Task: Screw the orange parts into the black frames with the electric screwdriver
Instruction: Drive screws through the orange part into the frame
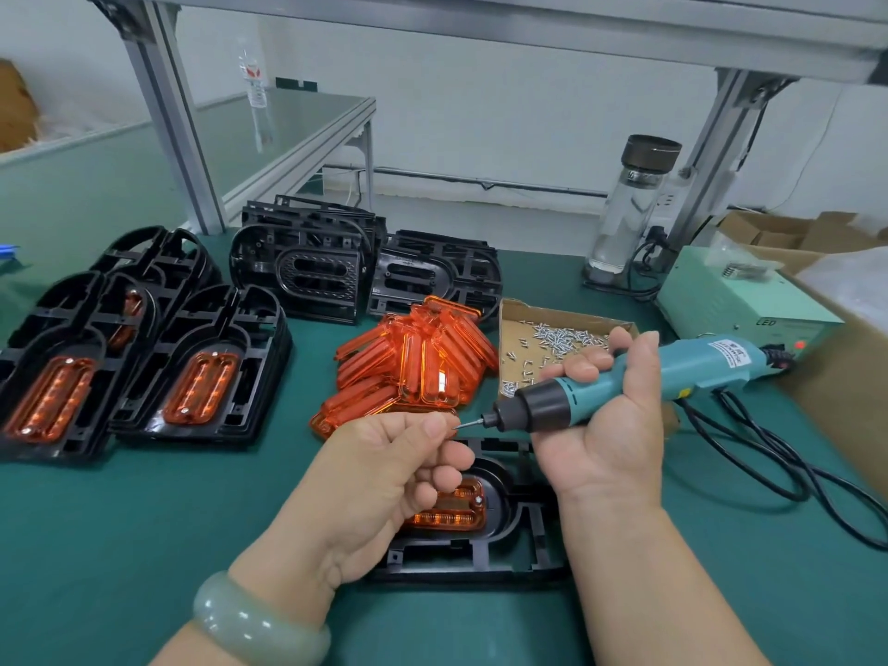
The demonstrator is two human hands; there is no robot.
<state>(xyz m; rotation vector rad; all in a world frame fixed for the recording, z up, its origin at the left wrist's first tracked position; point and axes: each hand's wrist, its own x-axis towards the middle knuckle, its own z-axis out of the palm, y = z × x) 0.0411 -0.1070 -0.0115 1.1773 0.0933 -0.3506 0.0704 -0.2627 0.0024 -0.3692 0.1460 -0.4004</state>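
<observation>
R grip (605, 425) is wrapped round teal-and-black electric screwdriver (624, 382), bit pointed at L grip (384, 478), whose thumb & forefinger are pinched together, contents hidden. Below, orange part (456, 514), ribbed, translucent, is seated in black frame (480, 560) on green desk (144, 545)

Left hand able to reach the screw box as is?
Probably not straight on. The right hand and screwdriver lie across between the left hand and the screw box, and its fingers seem to pinch a screw at the bit. Passing over the orange parts looks open.
</observation>
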